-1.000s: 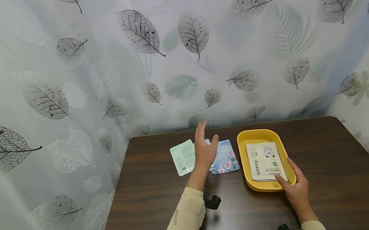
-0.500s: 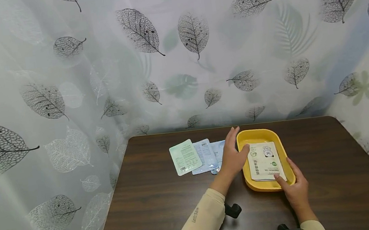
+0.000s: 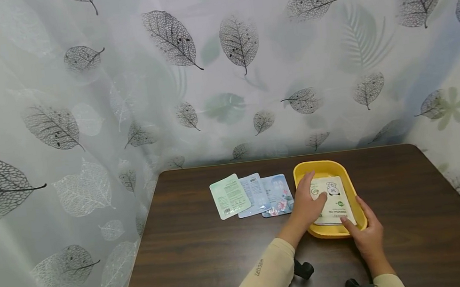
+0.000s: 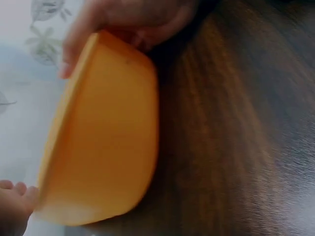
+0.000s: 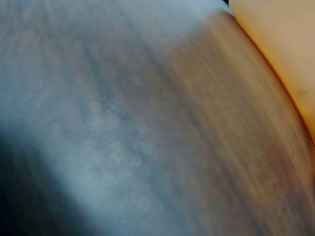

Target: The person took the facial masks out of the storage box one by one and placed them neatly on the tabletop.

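In the head view, a yellow plastic tray (image 3: 322, 167) sits on the table with a white sheet mask packet (image 3: 334, 205) lying in it, printed with a small animal drawing. My right hand (image 3: 370, 237) grips the tray's near right corner, thumb over the rim and fingers along the outer wall. My left hand (image 3: 307, 204) is over the tray's left side with fingers extended, its thumb overlapping the packet. The left wrist view shows the tray's outer wall (image 4: 113, 128), the right hand (image 4: 142, 17) at its top and left fingertips (image 4: 22, 191) by the rim.
Left of the tray, a green packet (image 3: 230, 196), a light blue packet (image 3: 253, 195) and a blue flowered packet (image 3: 277, 194) lie overlapping in a row. A leaf-patterned curtain (image 3: 221, 68) hangs behind the dark wooden table (image 3: 192, 261).
My left hand has moved right, from above the blue packets to over the tray's left side, uncovering the flowered packet. My right hand has kept its grip on the tray.
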The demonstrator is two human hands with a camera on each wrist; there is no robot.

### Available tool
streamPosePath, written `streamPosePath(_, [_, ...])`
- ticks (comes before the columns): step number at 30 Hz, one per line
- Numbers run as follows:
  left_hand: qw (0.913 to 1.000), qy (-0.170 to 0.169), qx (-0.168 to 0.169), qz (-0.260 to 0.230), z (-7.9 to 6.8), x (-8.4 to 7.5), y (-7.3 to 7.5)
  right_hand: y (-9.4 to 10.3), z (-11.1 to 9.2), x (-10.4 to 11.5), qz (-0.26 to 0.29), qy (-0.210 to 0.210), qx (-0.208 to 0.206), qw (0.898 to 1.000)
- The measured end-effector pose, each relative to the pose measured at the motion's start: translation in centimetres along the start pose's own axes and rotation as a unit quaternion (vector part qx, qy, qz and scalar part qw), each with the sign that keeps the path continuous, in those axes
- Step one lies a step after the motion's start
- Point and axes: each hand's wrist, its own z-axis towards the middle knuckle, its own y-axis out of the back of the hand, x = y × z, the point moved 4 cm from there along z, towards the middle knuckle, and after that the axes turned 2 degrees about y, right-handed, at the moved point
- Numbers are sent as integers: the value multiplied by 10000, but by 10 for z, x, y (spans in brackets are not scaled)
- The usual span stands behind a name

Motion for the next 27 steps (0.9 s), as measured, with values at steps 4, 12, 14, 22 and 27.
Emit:
streamPosePath(4, [9971, -117, 148, 731, 0, 5, -10, -1, 0, 0, -8, 15, -9, 10000])
streamPosePath(12, [9625, -357, 444, 2652, 3, 2, -23, -1, 2, 0, 29, 84, -46, 9999])
streamPosePath(14, [9407, -457, 485, 3326, 4, 3, -29, 0, 2, 0, 53, 89, -70, 9999])
streamPosePath(22, [8498, -212, 780, 5208, 1, 11, -50, 0, 1, 1, 256, 231, -127, 9993])
streamPosePath(27, [8353, 108, 798, 5438, 1, 14, -54, -1, 2, -1, 159, 240, -113, 9995])
